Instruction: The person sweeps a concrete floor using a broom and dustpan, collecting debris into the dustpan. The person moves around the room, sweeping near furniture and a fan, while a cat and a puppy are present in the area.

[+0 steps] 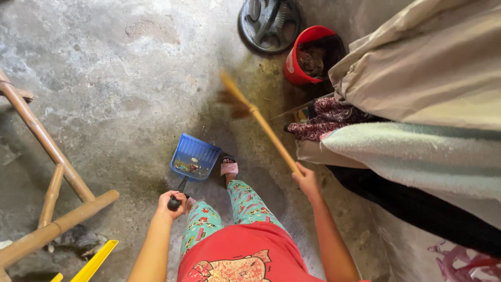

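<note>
My left hand (pixel 171 202) grips the black handle of a blue dustpan (pixel 194 158) that rests on the concrete floor and holds some swept debris. My right hand (pixel 306 180) holds the yellow stick of a broom (pixel 259 121). The brush end is lifted off the floor and blurred, pointing toward the upper left. My foot in a pink sandal (pixel 228 167) stands just right of the dustpan.
A red bucket (pixel 297 65) with dark contents and a black round fan base (pixel 269 22) stand at the top. Draped cloths and a towel (pixel 417 146) fill the right side. A bamboo frame (pixel 49 156) and a yellow strip (pixel 94 261) lie at the left.
</note>
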